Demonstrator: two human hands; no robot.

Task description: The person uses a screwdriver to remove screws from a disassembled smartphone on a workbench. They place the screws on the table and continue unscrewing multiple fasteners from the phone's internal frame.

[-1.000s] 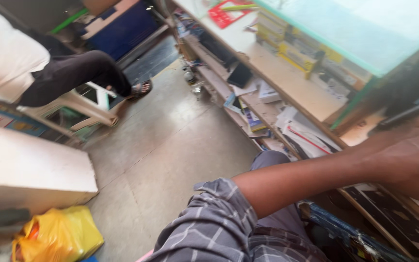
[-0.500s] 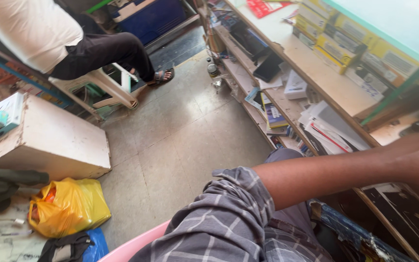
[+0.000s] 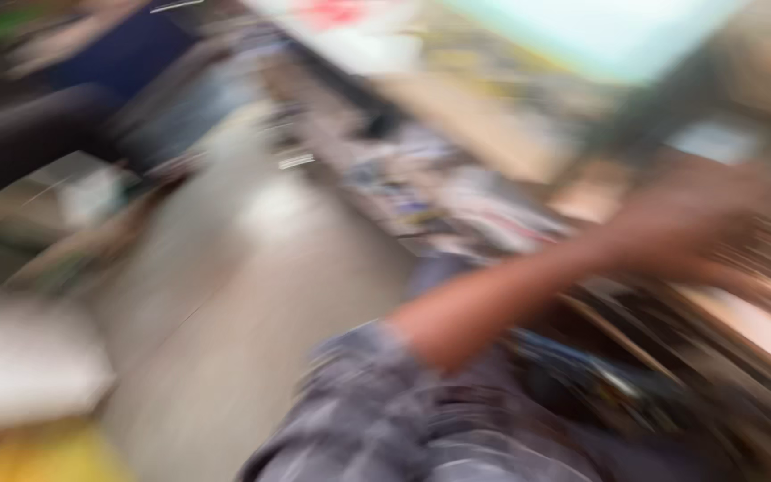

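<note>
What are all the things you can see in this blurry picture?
Floor: one, pale grey, centre left.
Shelves: one long run, brownish, holding blurred mixed-colour items, centre to right.
Pale green top: one, upper right.
Another person's leg: one, dark, far left.
White box: one, lower left.
Yellow bag: one, bottom left corner.
Sleeve: one, grey checked, bottom centre.
Forearm: one, bare, reaching right.
Hand: one, right side, too blurred to tell which hand or whether it holds anything.

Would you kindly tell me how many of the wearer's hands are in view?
1: a blurred hand reaching toward the shelf at right. The other is out of view.
</note>
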